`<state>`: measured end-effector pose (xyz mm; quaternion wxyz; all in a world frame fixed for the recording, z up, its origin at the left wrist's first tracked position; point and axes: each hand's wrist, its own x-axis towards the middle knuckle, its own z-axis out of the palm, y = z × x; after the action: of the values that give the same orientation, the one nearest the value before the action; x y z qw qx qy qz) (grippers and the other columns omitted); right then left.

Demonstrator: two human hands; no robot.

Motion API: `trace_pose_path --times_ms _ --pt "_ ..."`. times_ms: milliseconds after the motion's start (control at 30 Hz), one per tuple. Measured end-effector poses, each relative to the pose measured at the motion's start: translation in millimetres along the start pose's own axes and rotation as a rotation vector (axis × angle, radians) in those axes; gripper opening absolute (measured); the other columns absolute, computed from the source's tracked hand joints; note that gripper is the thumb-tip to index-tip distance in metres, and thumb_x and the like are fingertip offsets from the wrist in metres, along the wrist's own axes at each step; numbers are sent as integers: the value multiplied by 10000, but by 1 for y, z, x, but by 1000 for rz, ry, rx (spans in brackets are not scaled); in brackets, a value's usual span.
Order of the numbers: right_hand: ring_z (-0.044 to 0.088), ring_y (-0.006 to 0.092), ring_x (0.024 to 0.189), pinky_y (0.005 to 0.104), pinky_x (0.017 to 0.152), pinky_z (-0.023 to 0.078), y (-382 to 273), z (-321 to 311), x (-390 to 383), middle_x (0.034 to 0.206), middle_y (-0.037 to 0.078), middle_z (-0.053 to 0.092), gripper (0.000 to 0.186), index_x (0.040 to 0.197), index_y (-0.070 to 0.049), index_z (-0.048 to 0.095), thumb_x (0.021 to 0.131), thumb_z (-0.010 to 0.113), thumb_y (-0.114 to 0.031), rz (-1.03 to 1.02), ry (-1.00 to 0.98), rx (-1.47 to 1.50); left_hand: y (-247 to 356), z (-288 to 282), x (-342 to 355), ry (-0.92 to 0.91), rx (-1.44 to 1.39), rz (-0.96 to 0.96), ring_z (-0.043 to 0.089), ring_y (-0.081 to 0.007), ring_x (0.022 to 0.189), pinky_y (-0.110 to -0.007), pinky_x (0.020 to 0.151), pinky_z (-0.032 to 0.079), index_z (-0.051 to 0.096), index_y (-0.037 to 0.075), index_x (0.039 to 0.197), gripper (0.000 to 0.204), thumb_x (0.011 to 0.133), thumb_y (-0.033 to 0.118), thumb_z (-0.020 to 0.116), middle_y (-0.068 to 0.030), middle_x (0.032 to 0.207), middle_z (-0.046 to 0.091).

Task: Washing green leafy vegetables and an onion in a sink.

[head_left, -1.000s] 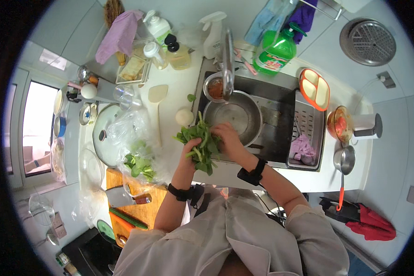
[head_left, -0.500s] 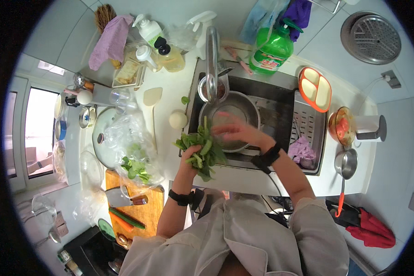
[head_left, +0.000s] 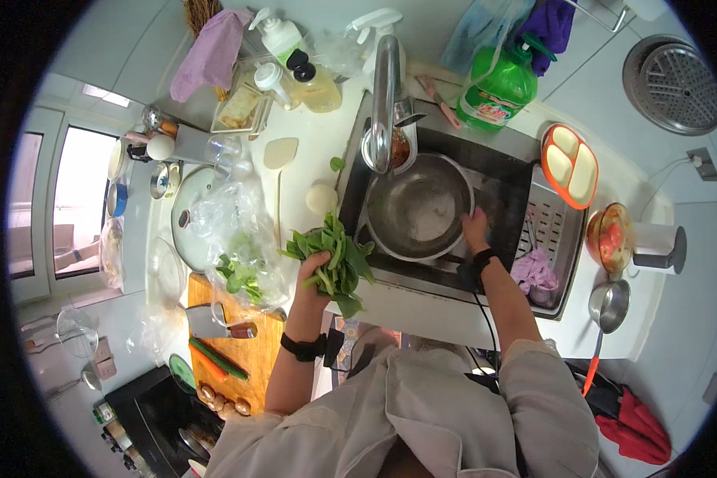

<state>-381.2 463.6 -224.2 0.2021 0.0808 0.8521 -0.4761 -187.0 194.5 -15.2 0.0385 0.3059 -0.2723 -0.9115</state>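
My left hand [head_left: 311, 280] is closed round a bunch of leafy greens [head_left: 338, 259], held over the counter's edge just left of the sink [head_left: 494, 227]. A round metal basin [head_left: 385, 219] sits in the sink under the faucet [head_left: 385, 88]. On its right rim my right hand [head_left: 476, 229] is closed, with the fingers partly hidden. What looks like a little water lies in the basin's bottom. One loose leaf [head_left: 338, 163] lies on the counter near a round pale object [head_left: 322, 198].
Left of me, a wooden board [head_left: 251, 362] bears a cleaver [head_left: 215, 322], a cucumber [head_left: 219, 358], a carrot and mushrooms. A plastic bag [head_left: 243, 223] with greens lies beyond it. A green detergent bottle [head_left: 494, 88] stands behind the sink; a saucepan [head_left: 609, 307] is at right.
My right hand, blurred over the basin before, has moved right and taken hold of its rim. The greens in my left hand have shifted slightly left, away from the basin.
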Motion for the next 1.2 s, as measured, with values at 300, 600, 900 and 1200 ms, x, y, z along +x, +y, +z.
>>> trace_pose_path --times_ms 300,600,900,1200 --pt "509 295 572 336 488 410 -78 -84 -70 660 129 512 74 750 -52 516 695 558 -27 -849 438 -589 -1 13 -2 -2 82 -56 595 -198 751 -300 615 496 531 17 1016 348 716 192 564 -94 898 601" --pt "504 323 643 345 581 431 -140 -119 -139 782 130 548 136 714 -45 465 624 508 47 -1079 746 -592 2 19 3 -97 71 -86 580 -222 838 -333 708 492 496 0 1054 345 730 104 550 -107 956 576" --pt "478 252 920 310 826 372 -68 -88 -125 1029 138 483 323 1091 8 346 783 438 -29 -122 144 254 -37 80 31 -167 567 99 524 -223 937 -318 746 464 366 7 1177 567 722 159 667 -118 1045 503" --pt "454 172 658 309 610 394 -51 -74 -119 765 73 485 240 1009 10 460 778 471 -52 -234 27 236 -25 56 27 -491 1232 136 258 -274 1240 -325 1010 207 311 44 1288 581 795 249 540 -173 1310 319"
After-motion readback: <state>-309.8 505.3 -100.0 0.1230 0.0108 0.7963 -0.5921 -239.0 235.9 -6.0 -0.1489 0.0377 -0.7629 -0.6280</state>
